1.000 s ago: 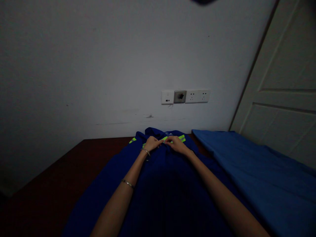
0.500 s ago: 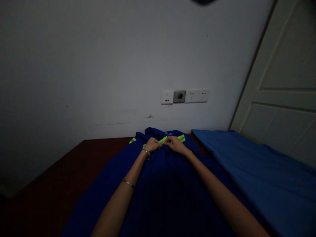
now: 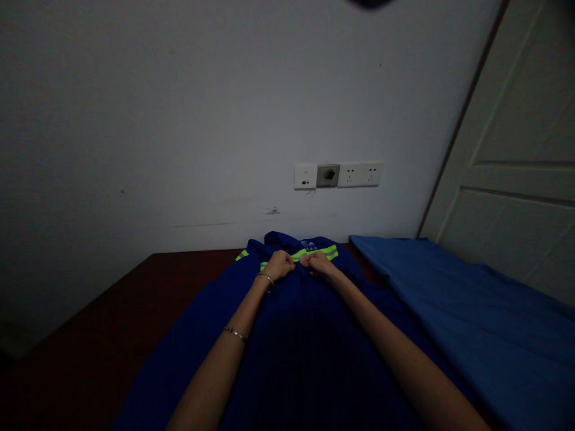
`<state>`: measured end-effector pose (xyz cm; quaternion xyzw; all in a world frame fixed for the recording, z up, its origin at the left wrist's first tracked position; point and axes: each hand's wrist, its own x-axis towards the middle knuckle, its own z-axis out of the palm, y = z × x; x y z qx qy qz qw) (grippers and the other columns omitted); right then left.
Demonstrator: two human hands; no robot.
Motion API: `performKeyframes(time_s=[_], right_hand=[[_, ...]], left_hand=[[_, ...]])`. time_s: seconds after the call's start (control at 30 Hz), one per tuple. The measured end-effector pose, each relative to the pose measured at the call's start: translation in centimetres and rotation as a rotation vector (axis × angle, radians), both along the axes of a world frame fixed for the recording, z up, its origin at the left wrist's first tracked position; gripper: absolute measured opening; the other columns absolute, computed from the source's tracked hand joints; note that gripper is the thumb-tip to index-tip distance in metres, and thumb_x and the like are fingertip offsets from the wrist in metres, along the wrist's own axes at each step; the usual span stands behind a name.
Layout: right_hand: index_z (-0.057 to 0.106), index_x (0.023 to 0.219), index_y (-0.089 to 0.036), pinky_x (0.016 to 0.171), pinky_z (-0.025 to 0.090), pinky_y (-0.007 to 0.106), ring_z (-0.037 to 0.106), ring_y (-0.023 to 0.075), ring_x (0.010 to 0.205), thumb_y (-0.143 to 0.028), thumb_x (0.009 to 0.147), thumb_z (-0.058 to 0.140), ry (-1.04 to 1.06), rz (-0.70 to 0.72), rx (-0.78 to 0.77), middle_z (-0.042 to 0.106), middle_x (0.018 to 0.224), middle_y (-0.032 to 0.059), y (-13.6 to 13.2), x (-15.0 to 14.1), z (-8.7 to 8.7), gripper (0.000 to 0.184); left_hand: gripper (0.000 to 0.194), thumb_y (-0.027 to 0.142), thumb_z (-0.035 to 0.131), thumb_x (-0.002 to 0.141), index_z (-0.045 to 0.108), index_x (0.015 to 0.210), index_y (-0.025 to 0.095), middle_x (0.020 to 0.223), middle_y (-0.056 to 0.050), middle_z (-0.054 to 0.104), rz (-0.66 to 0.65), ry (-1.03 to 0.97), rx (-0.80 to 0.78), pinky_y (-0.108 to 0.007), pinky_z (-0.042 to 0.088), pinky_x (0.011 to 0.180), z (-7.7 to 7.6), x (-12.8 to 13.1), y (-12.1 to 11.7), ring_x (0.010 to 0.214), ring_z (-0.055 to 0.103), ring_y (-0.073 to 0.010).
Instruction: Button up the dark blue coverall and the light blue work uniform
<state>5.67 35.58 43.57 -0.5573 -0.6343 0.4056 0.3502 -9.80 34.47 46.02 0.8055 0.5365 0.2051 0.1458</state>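
Observation:
A dark blue work jacket (image 3: 202,317) with yellow-green reflective strips lies spread before me, its collar toward the wall. My left hand (image 3: 279,265) is closed in a pinch on the jacket front, just below the reflective strip (image 3: 330,252). Close beside it, my right hand (image 3: 318,263) pinches the other side of the front opening, thumb and fingers together. A small gap separates the two hands. Whatever fastener may lie between the fingertips is too small and dark to make out. White printing shows on the chest above my right hand.
The jacket rests on a dark red-brown wooden surface (image 3: 112,323). To the right lies a lighter blue cloth (image 3: 449,299). Behind stands a pale wall with a row of sockets (image 3: 350,175); a panelled door (image 3: 516,167) is at the right.
My right hand has turned and shifted slightly down, uncovering more of the strip and chest printing. My left hand stays nearly in place, still pinching the jacket front.

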Motion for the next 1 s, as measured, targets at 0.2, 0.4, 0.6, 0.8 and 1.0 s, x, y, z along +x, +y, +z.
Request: performKeyframes(time_s=[0.2,0.4,0.6,0.8,1.0], right_hand=[[0.059,0.071,-0.016,0.046,0.043,0.017,0.048,0.0081,0.049,-0.022,0.071,0.052,0.049,-0.011,-0.098,0.051,0.05,-0.0021,-0.8,0.3,0.4,0.009],[0.06,0.085,-0.015,0.043,0.039,0.016,0.049,0.0077,0.051,-0.016,0.068,0.057,-0.003,-0.021,0.049,0.057,0.062,-0.002,-1.1,0.3,2.6,0.018],[0.061,0.079,-0.013,0.041,0.041,0.016,0.052,0.0084,0.048,-0.015,0.067,0.056,-0.152,0.024,0.223,0.06,0.06,0.0001,-3.1,0.6,4.6,0.012],[0.056,0.062,-0.013,0.042,0.046,0.017,0.056,0.0104,0.047,-0.008,0.065,0.051,-0.183,0.246,-0.064,0.059,0.052,0.0012,-6.5,1.5,3.2,0.008],[0.058,0.068,-0.012,0.046,0.049,0.02,0.06,0.0118,0.053,-0.004,0.061,0.048,-0.134,0.317,-0.067,0.063,0.061,0.0022,-8.5,1.3,1.2,0.014]], left_hand=[[0.017,0.016,0.052,0.07,0.068,0.07,0.01,0.064,-0.005,0.064,-0.027,0.005,0.134,-0.02,0.037,0.057,-0.5,-0.2,0.2,0.059,0.053,-0.0124],[0.022,0.024,0.055,0.073,0.065,0.088,0.012,0.069,-0.005,0.063,0.089,-0.078,0.288,-0.021,0.039,0.062,1.5,-0.9,-0.3,0.064,0.055,-0.0134],[0.012,0.015,0.054,0.068,0.066,0.067,0.011,0.065,-0.005,0.063,0.05,-0.043,0.207,-0.021,0.039,0.058,4.3,0.0,-2.8,0.061,0.056,-0.0126],[0.005,0.012,0.059,0.062,0.061,0.058,0.012,0.044,0.001,0.051,-0.068,0.152,-0.305,-0.019,0.034,0.043,1.1,-1.0,-6.1,0.039,0.047,-0.0088],[0.013,0.019,0.066,0.059,0.065,0.07,0.013,0.054,0.002,0.057,-0.145,0.093,-0.324,-0.018,0.034,0.044,-1.3,-2.0,-7.4,0.044,0.048,-0.0079]])
